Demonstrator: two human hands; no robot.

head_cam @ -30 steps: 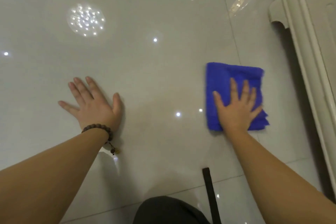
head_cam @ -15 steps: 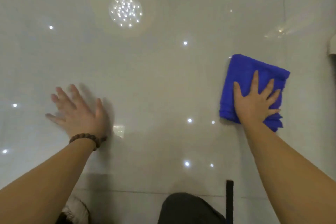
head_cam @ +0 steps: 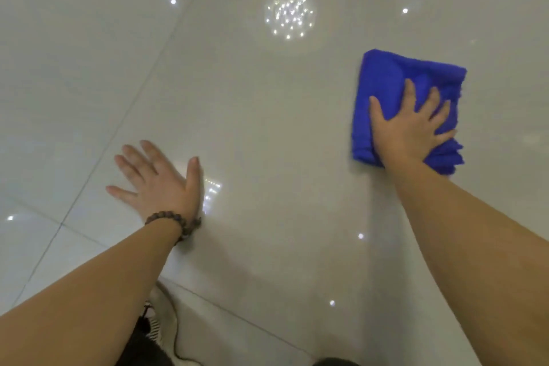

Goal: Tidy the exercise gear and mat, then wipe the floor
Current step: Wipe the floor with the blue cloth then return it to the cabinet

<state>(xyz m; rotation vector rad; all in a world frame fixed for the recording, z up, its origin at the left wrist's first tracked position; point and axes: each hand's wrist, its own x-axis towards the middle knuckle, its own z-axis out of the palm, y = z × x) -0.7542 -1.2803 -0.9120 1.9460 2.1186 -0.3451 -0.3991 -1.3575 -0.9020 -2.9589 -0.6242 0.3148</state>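
Observation:
A folded blue cloth (head_cam: 389,80) lies flat on the glossy pale tiled floor (head_cam: 267,128) at the right. My right hand (head_cam: 411,131) presses down on the cloth's near half with its fingers spread and straight. My left hand (head_cam: 157,181) rests flat on the bare floor at the left, fingers spread, with a brown bead bracelet (head_cam: 175,221) on the wrist. No exercise gear or mat is in view.
Ceiling lights reflect in the tiles, the brightest cluster (head_cam: 289,16) at the top middle. Grout lines cross the floor at the left and bottom. A shoe and a thin dark cord (head_cam: 175,336) show at the bottom left, under my left forearm.
The view has swung left, so the pale cabinet at the right has gone out of view. My right hand has slid the cloth across the floor. My left hand has shifted its place on the tiles.

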